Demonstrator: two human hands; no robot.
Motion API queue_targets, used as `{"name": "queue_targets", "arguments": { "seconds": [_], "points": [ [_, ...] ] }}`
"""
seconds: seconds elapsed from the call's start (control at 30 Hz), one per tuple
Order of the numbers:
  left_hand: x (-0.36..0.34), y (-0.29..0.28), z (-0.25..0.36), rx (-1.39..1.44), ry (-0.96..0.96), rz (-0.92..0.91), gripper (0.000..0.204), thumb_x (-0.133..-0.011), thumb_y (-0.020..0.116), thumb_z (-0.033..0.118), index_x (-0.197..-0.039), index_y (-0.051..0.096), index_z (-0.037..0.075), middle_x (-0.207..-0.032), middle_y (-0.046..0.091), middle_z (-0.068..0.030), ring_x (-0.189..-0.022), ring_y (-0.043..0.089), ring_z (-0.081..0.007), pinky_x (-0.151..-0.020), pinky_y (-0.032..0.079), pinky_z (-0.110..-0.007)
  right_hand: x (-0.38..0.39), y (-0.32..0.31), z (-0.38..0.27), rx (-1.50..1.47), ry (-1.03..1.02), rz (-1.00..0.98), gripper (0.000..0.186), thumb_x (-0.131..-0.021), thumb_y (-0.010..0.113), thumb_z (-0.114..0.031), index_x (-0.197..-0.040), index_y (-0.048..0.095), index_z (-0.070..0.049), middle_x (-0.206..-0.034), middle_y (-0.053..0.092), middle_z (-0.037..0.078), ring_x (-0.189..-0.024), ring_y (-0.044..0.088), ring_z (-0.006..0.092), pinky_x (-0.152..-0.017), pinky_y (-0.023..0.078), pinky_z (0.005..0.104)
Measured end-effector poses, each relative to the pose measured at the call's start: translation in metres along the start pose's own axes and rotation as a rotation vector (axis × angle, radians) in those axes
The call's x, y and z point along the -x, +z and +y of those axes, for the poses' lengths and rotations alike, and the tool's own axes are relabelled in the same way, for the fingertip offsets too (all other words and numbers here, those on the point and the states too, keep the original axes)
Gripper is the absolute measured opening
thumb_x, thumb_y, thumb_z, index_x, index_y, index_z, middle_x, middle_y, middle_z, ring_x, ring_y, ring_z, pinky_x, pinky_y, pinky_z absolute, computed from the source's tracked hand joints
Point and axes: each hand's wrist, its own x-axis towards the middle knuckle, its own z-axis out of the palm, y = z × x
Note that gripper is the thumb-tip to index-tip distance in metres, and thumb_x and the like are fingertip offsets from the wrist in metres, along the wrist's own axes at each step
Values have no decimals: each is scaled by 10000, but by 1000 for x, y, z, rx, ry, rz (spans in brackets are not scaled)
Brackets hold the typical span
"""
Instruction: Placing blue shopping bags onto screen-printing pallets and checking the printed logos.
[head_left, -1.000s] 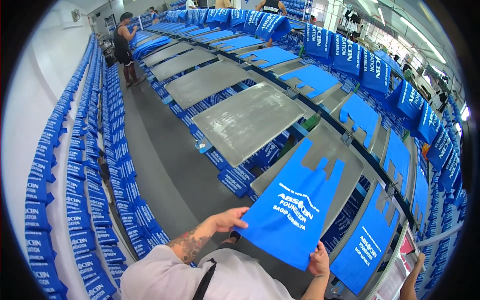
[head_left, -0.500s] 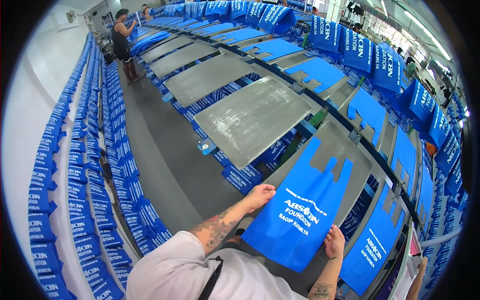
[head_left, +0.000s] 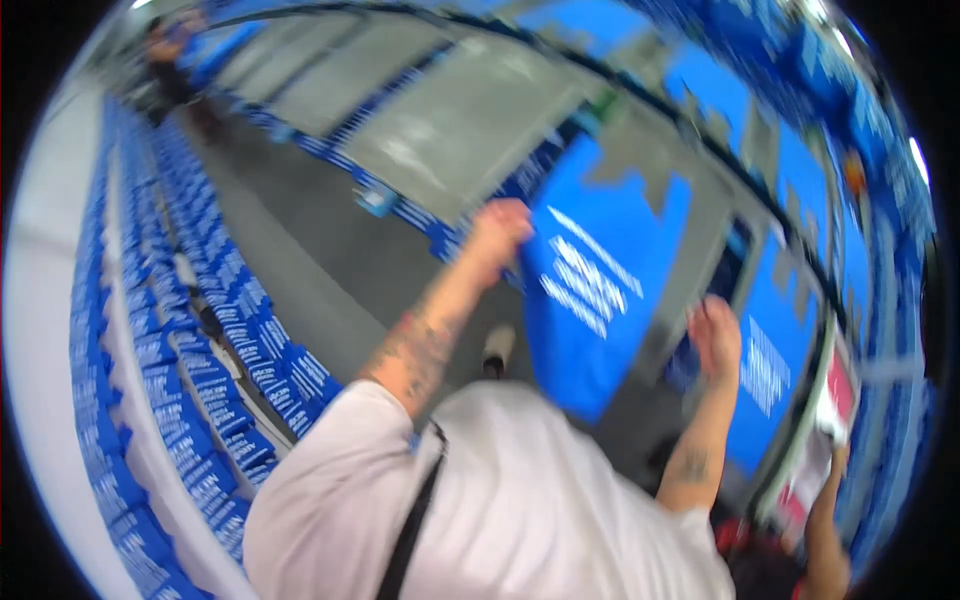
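Frame blurred by motion. Left arm stretched forward and up, tattooed forearm bare; left hand [head_left: 497, 232] curled on the upper left edge of a blue printed bag [head_left: 600, 290]. Right hand [head_left: 716, 335] raised at the bag's right edge; finger state cannot be told. Bag lies over a grey pallet [head_left: 690, 255].

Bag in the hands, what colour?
Blue bag with white print, head view.
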Motion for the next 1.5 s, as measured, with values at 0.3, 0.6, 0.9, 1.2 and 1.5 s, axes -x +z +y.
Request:
{"name": "queue_targets", "arguments": {
  "seconds": [0.3, 0.6, 0.9, 1.2, 1.5],
  "points": [
    [-7, -18, -16, 4, -487, -95, 352, -984, 656, 185, -1274, 593, -3, -1123, 683, -86, -969, 657, -197, -840, 521, -351, 33, 29, 64, 386, 238, 245, 240, -973, 686, -233, -1086, 664, -23, -984, 702, 83, -828, 706, 166, -694, 573, 274],
    [-19, -19, -24, 33, -484, -188, 148, -991, 653, 234, -1089, 641, 124, -989, 689, -8, -876, 650, -180, -799, 507, -381, 116, 52, 115, 1037, -112, 469, 354, -865, 801, -292, -851, 571, -22, -781, 592, 125, -727, 586, 295, -705, 488, 395],
    [-28, -6, -18, -8, -470, -158, 188, -1027, 620, 235, -1138, 668, 91, -988, 695, -1, -866, 643, -138, -757, 515, -357, 114, 71, 161, 3, -13, 475, 255, -913, 743, -10, -1066, 542, -50, -930, 637, 18, -810, 589, 94, -808, 480, 229],
    [-16, -22, -11, -22, -429, -189, 152, -1014, 636, 222, -1067, 684, 87, -997, 699, -12, -865, 637, -134, -741, 517, -333, 115, 36, 92, -38, 227, -166, 521, -872, 723, -16, -1364, 551, -25, -1210, 681, 47, -1069, 659, 155, -906, 529, 295],
    [-32, -14, -30, -81, -421, -225, 251, -1072, 543, 281, -1169, 647, 74, -1047, 703, -31, -928, 666, -158, -838, 548, -384, -25, 33, 66, 130, 302, 67, 370, -1031, 621, -380, -1189, 662, -48, -965, 695, -5, -833, 634, 108, -738, 503, 277]
  ]
}}
